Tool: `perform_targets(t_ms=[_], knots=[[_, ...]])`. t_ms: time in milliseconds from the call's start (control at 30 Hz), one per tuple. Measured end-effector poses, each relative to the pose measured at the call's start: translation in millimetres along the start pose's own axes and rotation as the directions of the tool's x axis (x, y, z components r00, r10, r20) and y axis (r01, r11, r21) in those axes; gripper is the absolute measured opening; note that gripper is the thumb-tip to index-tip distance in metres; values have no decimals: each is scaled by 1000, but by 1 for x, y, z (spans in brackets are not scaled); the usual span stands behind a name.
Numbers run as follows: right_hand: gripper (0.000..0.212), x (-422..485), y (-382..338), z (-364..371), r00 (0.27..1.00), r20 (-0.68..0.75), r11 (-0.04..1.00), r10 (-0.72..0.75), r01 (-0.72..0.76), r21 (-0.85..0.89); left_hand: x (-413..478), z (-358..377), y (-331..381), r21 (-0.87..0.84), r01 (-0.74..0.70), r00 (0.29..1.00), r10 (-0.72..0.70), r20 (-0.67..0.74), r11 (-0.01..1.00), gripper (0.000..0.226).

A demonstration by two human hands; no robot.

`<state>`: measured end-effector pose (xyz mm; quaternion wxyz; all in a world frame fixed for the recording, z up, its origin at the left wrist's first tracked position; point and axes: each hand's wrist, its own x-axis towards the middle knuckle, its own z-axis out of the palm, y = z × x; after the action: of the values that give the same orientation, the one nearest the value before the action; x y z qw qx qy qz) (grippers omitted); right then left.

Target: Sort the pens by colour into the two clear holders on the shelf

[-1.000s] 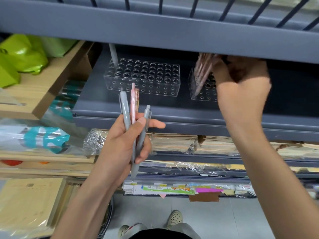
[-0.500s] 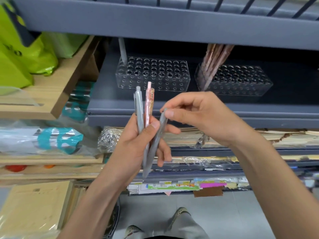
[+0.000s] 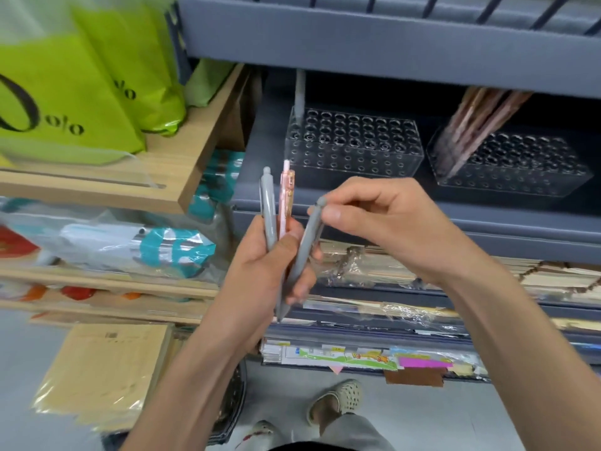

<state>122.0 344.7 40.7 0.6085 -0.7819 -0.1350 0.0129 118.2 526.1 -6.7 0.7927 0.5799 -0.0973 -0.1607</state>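
Head view, facing a grey metal shelf [image 3: 422, 219]. At 12 o'clock from the hands stands the left clear holder [image 3: 354, 148], with a single stored grey pen [image 3: 299, 92] upright in its far-left corner. At 1 o'clock is the right clear holder [image 3: 510, 164], with a cluster of stored pink pens [image 3: 471, 125] leaning in its left end. The upper shelf beam [image 3: 357, 40] overhangs both holders and hides the tops of the stored pens. At 10 o'clock, green bags [image 3: 65, 92] rest on a wooden shelf [image 3: 182, 164]. Wrapped paper goods fill the lower tiers.

The left hand [image 3: 266, 265] is clenched, thumb across the front, round three pens: an upright grey pen [image 3: 268, 209], a pink pen [image 3: 286, 196] just beside it toward 3 o'clock, and a tilted grey pen [image 3: 305, 252] whose top leans toward 1 o'clock. The right hand [image 3: 383, 222] pinches the top end of the tilted grey pen between thumb and forefinger, its other fingers curled. Both hands are below the holders and in front of them, apart from them.
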Motion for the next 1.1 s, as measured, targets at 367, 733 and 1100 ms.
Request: perform_targets(t_ms=[367,733,1100], knots=[[8,15,-9,17,925,-380,977,-23,101,187,-10,-16,0,-21,51,998,-52,-41,998,13],[3,48,-13,1,837,-547,975,-1,123,187,-13,-25,-4,-56,21,988,-29,-149,998,13],[8,118,9,-9,812,-546,917,-205,-36,-398,-19,-38,-6,-99,92,978,-109,-179,991,11]])
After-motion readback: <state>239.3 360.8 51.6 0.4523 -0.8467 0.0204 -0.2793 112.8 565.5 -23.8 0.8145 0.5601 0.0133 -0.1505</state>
